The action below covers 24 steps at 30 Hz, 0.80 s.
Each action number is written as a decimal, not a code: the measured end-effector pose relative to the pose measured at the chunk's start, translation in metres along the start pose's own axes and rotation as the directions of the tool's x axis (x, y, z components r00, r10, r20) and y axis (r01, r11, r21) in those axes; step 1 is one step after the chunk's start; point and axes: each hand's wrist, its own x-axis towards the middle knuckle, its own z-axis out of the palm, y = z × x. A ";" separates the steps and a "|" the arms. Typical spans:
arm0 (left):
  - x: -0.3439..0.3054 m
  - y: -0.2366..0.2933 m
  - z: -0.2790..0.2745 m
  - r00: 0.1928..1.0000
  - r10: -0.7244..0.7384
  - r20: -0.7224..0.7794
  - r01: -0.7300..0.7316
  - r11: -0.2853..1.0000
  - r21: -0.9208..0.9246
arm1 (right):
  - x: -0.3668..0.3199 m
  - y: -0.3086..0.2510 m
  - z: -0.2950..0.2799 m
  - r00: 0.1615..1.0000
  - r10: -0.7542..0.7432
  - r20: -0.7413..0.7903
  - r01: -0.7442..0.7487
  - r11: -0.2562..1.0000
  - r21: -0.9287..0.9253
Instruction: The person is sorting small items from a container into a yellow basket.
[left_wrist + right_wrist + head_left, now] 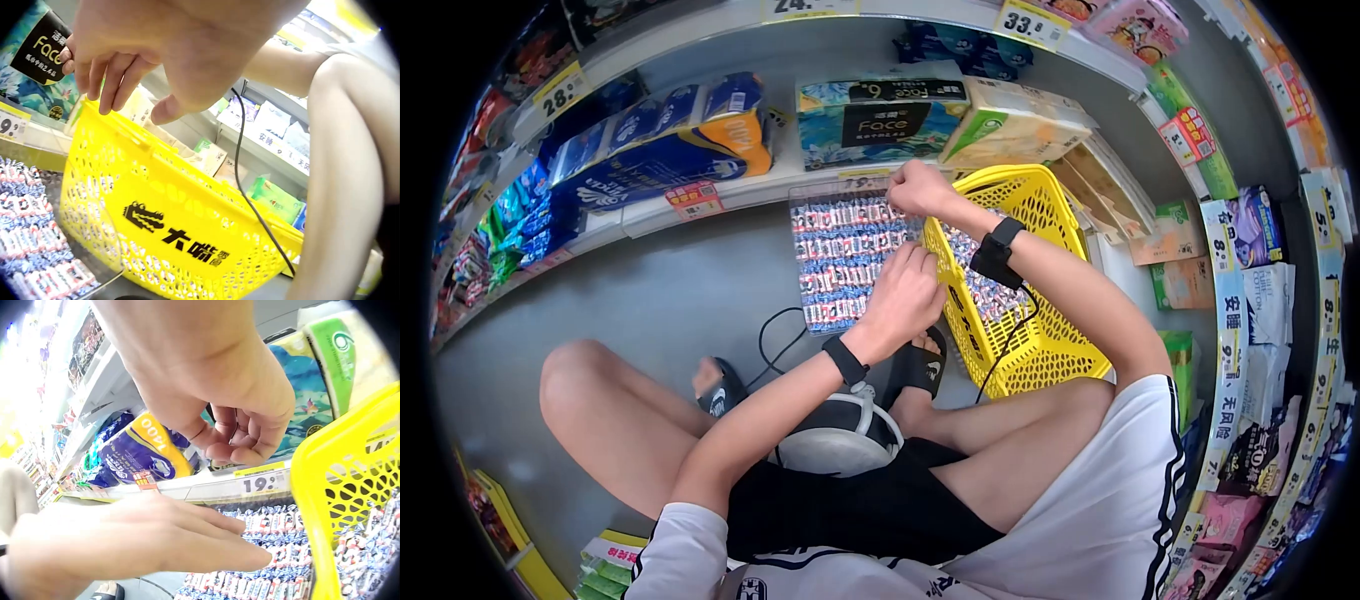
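Observation:
A clear box holds neat rows of wrapped candies on the floor. Beside it stands a yellow shopping basket with loose wrapped candies inside. My left hand hovers over the box's right side, close to the basket rim; in the right wrist view its fingers look fairly straight, nothing in them. My right hand is above the box's far right corner, by the basket's far rim. Its fingers curl in toward the thumb, and no candy shows between them.
Tissue packs line the low shelf behind the box, with a blue pack further left. More shelves with price strips run along the right. A black cable hangs across the basket. The person's legs and sandals are close in front.

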 end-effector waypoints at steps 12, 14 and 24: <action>0.057 0.027 0.041 0.978 0.181 0.101 -0.182 0.983 -0.002 | -0.052 0.139 -0.056 0.931 0.363 -0.043 -0.360 0.931 0.050; 0.070 0.021 0.057 0.953 0.184 0.239 -0.192 0.981 0.010 | -0.055 0.175 -0.049 0.930 0.368 0.012 -0.364 0.914 0.181; 0.123 0.013 0.104 0.587 0.047 0.808 -0.238 0.964 0.116 | -0.065 0.272 0.005 0.955 0.297 0.015 -0.295 0.943 0.155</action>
